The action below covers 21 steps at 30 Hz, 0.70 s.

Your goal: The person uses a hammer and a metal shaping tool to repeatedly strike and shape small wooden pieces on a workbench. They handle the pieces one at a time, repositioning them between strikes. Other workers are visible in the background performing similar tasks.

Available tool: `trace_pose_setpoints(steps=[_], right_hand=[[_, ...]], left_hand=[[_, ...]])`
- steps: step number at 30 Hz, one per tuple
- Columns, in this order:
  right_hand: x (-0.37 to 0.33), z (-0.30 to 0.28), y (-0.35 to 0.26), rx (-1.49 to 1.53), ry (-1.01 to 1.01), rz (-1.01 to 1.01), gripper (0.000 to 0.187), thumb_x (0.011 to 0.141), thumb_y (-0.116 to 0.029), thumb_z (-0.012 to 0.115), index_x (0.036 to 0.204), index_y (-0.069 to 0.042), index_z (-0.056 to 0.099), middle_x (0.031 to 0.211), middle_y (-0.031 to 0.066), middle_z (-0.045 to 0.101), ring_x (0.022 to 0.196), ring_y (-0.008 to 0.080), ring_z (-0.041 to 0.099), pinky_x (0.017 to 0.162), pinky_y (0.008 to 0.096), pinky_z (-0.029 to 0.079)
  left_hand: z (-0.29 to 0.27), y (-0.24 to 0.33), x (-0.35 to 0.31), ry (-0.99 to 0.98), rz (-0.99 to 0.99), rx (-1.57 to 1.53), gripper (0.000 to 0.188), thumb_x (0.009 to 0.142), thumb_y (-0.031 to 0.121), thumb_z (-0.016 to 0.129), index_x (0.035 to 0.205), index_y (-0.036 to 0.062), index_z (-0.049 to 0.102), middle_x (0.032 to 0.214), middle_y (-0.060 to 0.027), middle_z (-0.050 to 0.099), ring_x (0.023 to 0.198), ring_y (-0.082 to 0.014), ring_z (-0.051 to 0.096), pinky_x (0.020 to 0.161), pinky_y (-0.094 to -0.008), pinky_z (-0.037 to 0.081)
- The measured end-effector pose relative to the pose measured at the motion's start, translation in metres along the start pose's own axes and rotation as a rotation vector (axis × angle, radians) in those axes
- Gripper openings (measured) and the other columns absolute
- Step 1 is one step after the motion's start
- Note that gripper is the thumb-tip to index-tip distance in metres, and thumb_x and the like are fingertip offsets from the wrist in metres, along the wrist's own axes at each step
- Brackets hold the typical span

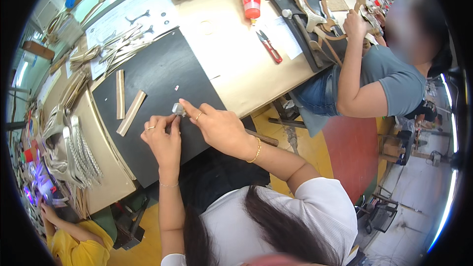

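Note:
My right hand (219,128) is closed round a hammer, index finger stretched toward its grey metal head (178,109). The hammer's wooden handle (262,138) shows again beyond my wrist. Just below the head, the fingertips of my left hand (163,135) are pinched together; whatever they hold is too small or hidden to name. Both hands are over a black work mat (162,69). Left of them on the mat lie two narrow tan strips with a pale stripe, one nearly upright (120,93) and one slanted (131,112). A tiny pale scrap (177,88) lies beyond the hammer head.
Red-handled snips (270,48) and a red-and-clear squeeze bottle (251,1) are farther right on the table. A co-worker (379,79) sits at the right, handling straps. Bundled strips (116,51) and braided straps (81,150) are at the left, above a person in yellow (81,244).

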State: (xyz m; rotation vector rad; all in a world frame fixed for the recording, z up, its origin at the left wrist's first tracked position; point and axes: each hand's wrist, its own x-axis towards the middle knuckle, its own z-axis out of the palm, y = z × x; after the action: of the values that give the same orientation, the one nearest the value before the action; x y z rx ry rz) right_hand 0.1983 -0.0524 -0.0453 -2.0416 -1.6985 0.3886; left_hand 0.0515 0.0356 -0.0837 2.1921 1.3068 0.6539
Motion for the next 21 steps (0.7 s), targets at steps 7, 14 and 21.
trace_pose_setpoints(steps=[7, 14, 21], right_hand=[[-0.0010, 0.0001, -0.0007, 0.008, -0.003, 0.008, 0.052, 0.099, -0.017, 0.059, 0.151, -0.015, 0.051, 0.085, 0.0107, 0.060, 0.063, 0.0268, 0.066, 0.055, 0.0378, 0.054], [-0.0014, 0.0029, 0.0012, -0.014, -0.012, 0.009, 0.054, 0.100, -0.018, 0.059, 0.153, -0.018, 0.049, 0.087, 0.0098, 0.061, 0.063, 0.0264, 0.065, 0.055, 0.0382, 0.055], [-0.0016, 0.0048, 0.0024, -0.014, -0.032, 0.009, 0.054, 0.099, -0.015, 0.058, 0.152, -0.017, 0.049, 0.088, 0.0089, 0.060, 0.062, 0.0256, 0.064, 0.055, 0.0373, 0.054]], left_hand=[[0.0002, -0.0040, 0.0003, -0.024, 0.014, 0.020, 0.010, 0.088, 0.019, 0.076, 0.091, 0.0089, 0.076, 0.090, -0.0010, 0.063, 0.091, -0.0211, 0.057, 0.088, -0.0383, 0.036], [0.0013, -0.0057, 0.0014, -0.035, 0.018, 0.046, 0.011, 0.089, 0.019, 0.075, 0.091, 0.0084, 0.073, 0.093, -0.0015, 0.065, 0.094, -0.0232, 0.059, 0.090, -0.0403, 0.038], [-0.0001, -0.0036, 0.0018, -0.046, -0.006, 0.025, 0.011, 0.089, 0.018, 0.075, 0.090, 0.0076, 0.073, 0.092, -0.0017, 0.065, 0.094, -0.0235, 0.059, 0.090, -0.0405, 0.038]])
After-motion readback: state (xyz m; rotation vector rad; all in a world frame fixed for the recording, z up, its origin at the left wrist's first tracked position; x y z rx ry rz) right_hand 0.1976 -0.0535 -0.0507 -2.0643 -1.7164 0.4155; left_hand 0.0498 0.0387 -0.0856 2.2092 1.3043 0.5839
